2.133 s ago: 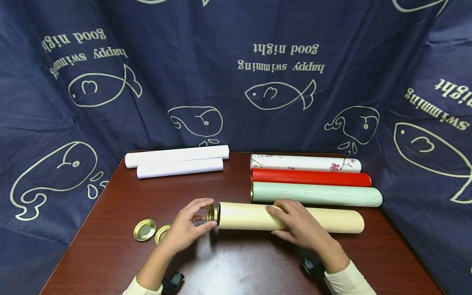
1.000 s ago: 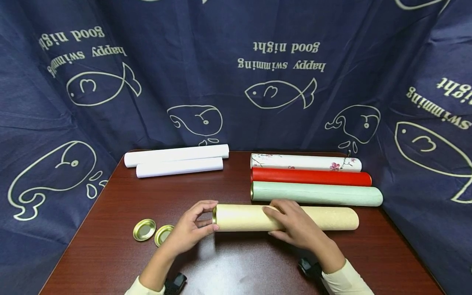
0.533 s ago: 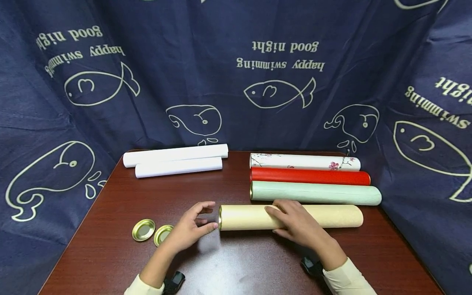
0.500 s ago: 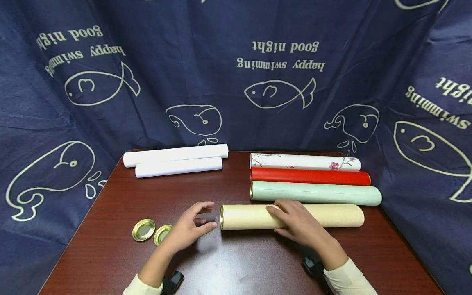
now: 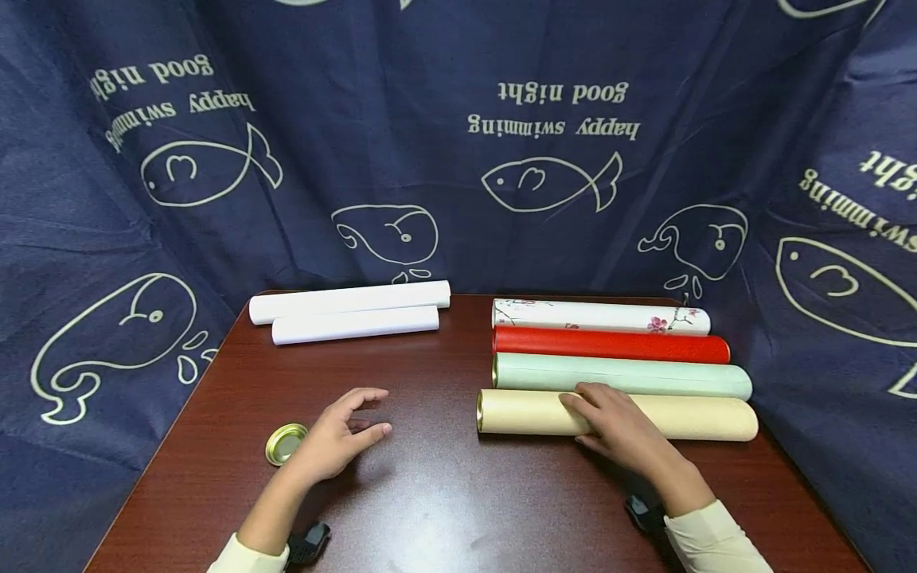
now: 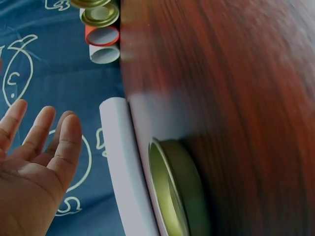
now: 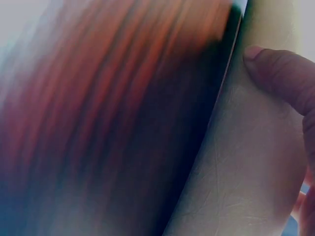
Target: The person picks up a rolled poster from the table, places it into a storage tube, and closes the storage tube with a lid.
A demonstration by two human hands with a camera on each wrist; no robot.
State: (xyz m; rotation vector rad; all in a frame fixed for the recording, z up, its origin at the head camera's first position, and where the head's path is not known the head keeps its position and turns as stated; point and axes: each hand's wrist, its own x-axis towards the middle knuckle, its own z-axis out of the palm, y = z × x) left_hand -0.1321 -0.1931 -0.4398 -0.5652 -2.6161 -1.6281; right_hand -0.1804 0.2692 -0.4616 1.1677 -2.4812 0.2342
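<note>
My right hand [image 5: 625, 428] grips a cream cardboard tube [image 5: 530, 412] near its middle, thumb on the near side in the right wrist view. The tube lies along the front of the green tube, and a gold metal cap sits in its left end. My left hand [image 5: 328, 440] is raised over the table with fingers apart and nothing between them. Beside that wrist lies a loose gold cap [image 5: 286, 444]; a second one is hidden behind the hand in the head view. A gold cap [image 6: 189, 184] shows close up in the left wrist view.
Behind the cream tube lie a pale green tube [image 5: 616, 375], a red tube [image 5: 609, 344] and a white flowered tube [image 5: 602, 316], side by side. Two white paper rolls [image 5: 358, 324] rest at the back left. A blue printed curtain [image 5: 458, 255] encloses the table.
The gold cap went from the left fingers into the tube's left end. The left hand let go and drew back left. The right hand moved the cream tube right and back toward the green one.
</note>
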